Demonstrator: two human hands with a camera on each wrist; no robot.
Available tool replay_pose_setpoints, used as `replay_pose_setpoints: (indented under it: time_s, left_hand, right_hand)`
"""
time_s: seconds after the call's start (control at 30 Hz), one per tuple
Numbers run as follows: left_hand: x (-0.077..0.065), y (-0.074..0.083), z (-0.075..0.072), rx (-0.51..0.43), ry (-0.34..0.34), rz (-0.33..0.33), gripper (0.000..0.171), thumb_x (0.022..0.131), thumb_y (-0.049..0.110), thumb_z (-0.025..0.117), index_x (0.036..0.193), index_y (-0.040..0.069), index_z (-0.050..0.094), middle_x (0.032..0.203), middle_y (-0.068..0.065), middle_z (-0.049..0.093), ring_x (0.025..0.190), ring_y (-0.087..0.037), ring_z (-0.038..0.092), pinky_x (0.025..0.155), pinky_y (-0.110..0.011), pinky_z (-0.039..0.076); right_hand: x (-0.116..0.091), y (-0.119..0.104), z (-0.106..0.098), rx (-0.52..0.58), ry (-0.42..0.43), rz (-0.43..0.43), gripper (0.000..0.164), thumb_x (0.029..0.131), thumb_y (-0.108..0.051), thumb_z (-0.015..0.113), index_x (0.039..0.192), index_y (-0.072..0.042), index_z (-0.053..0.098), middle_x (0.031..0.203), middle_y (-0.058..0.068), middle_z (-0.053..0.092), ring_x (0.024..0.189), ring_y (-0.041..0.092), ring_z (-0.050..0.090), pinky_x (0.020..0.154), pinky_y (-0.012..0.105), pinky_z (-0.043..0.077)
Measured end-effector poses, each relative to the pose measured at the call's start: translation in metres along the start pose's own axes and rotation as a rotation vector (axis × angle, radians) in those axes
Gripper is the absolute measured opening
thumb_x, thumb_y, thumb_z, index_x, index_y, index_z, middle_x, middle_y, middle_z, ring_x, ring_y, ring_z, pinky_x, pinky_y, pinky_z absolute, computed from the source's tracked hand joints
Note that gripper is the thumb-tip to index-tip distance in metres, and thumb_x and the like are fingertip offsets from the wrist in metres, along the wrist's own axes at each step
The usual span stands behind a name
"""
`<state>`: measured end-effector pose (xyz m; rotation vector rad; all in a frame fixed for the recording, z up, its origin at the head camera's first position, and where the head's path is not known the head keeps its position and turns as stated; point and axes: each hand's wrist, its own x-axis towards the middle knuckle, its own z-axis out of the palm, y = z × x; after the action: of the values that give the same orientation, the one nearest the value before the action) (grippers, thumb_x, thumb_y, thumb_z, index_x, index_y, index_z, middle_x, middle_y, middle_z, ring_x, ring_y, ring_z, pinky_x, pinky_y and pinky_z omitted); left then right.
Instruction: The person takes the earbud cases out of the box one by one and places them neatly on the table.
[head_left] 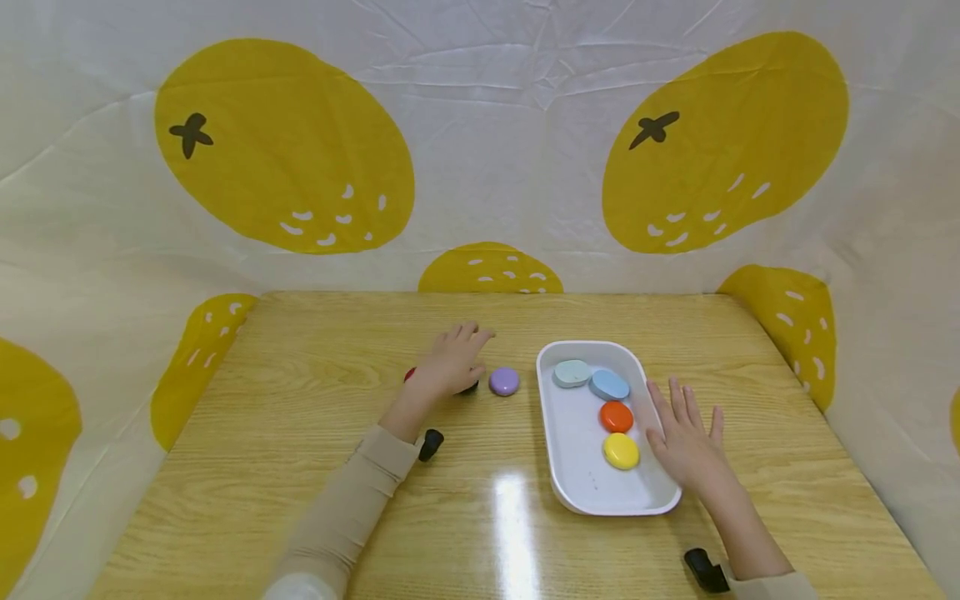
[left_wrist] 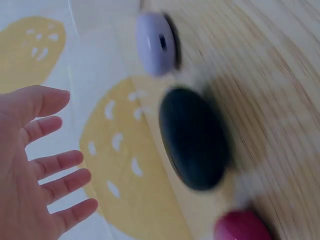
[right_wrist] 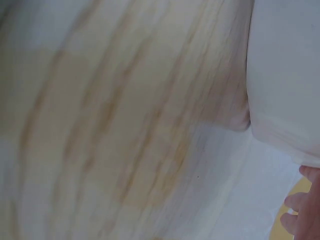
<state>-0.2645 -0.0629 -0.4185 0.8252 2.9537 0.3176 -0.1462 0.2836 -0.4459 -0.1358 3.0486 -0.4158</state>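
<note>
"Where are the hands?"

"In the head view, the left hand (head_left: 450,362) reaches over the desk (head_left: 300,375) with its fingers stretched out and apart, gripping nothing. Below it is a black oval piece (left_wrist: 194,139), partly covered from above. The left wrist view shows that piece well apart from the fingers."

"Anything beside the black one?"

"Yes. Taken from the black piece, a purple disc (head_left: 504,381) lies near, at three o'clock. A red piece (head_left: 409,374) sits at nine o'clock, mostly hidden by the arm."

"And the right hand?"

"The right hand (head_left: 686,446) is spread flat, fingers straight and holding nothing, at the white tray's (head_left: 573,454) side, between three and four o'clock. I can't tell whether it presses the rim."

"What's in the tray?"

"Four pieces. A pale green oval (head_left: 572,373) at eleven o'clock, with a blue oval (head_left: 609,385) just beside it at twelve. An orange-red disc (head_left: 616,417) lies close to the middle, slightly toward one o'clock, and a yellow disc (head_left: 621,452) is at five."

"Where's the tray from the left hand?"

"About four o'clock, beyond the purple disc."
</note>
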Motion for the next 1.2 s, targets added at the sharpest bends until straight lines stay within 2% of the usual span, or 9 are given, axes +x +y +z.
replay_pose_setpoints:
  time_s: [0.13,0.27,0.5,0.7,0.83,1.0,1.2]
  left_hand:
    - [0.017,0.031,0.003,0.043,0.010,0.074,0.054,0.089,0.026,0.053,0.139,0.020,0.034,0.137,-0.007,0.035,0.124,-0.026,0.034,0.101,-0.045,0.031]
    - [0.032,0.058,0.012,0.080,-0.002,0.143,0.052,0.091,0.028,0.050,0.139,0.022,0.033,0.137,-0.006,0.035,0.124,-0.025,0.034,0.101,-0.044,0.031]
    - [0.052,0.090,0.032,0.129,-0.008,0.236,0.051,0.091,0.030,0.049,0.139,0.024,0.033,0.133,-0.002,0.036,0.120,-0.021,0.036,0.101,-0.040,0.032]
    - [0.062,0.105,0.044,0.225,0.013,0.264,0.051,0.090,0.032,0.049,0.139,0.027,0.033,0.136,0.000,0.036,0.123,-0.019,0.035,0.105,-0.037,0.026]
    - [0.065,0.112,0.050,0.269,0.033,0.273,0.048,0.090,0.032,0.049,0.136,0.027,0.037,0.134,0.000,0.038,0.124,-0.018,0.035,0.104,-0.036,0.026]
    - [0.069,0.116,0.058,0.315,0.025,0.242,0.048,0.090,0.034,0.047,0.136,0.030,0.037,0.134,0.000,0.037,0.125,-0.018,0.034,0.103,-0.036,0.026]
    - [0.073,0.119,0.063,0.375,-0.025,0.196,0.052,0.090,0.039,0.048,0.139,0.032,0.033,0.138,0.000,0.033,0.127,-0.018,0.031,0.104,-0.036,0.024]
  right_hand:
    - [0.000,0.000,0.000,0.003,0.000,0.000,0.065,0.095,-0.026,0.039,0.148,-0.016,0.004,0.149,0.023,-0.004,0.135,0.042,-0.008,0.096,0.063,-0.019]
    - [0.001,0.001,0.002,-0.003,0.004,0.000,0.065,0.095,-0.026,0.040,0.148,-0.016,0.003,0.149,0.023,-0.004,0.135,0.042,-0.008,0.096,0.064,-0.016]
    - [0.001,0.003,0.004,-0.017,0.009,-0.004,0.066,0.095,-0.027,0.040,0.148,-0.017,0.002,0.149,0.023,-0.004,0.135,0.042,-0.006,0.096,0.065,-0.014]
    - [0.001,0.002,0.002,-0.008,0.005,-0.002,0.066,0.095,-0.027,0.040,0.148,-0.015,0.004,0.149,0.024,-0.003,0.135,0.042,-0.007,0.096,0.064,-0.015]
    - [0.001,0.001,0.001,-0.006,0.003,0.000,0.065,0.095,-0.026,0.040,0.148,-0.015,0.004,0.149,0.024,-0.002,0.135,0.043,-0.005,0.096,0.063,-0.017]
    - [0.001,0.000,0.000,-0.008,0.002,0.000,0.065,0.095,-0.026,0.040,0.148,-0.015,0.004,0.149,0.024,-0.002,0.135,0.043,-0.004,0.096,0.063,-0.018]
    - [0.000,0.000,-0.001,0.004,0.002,-0.001,0.064,0.095,-0.025,0.039,0.148,-0.014,0.005,0.149,0.023,-0.003,0.135,0.042,-0.007,0.096,0.064,-0.016]
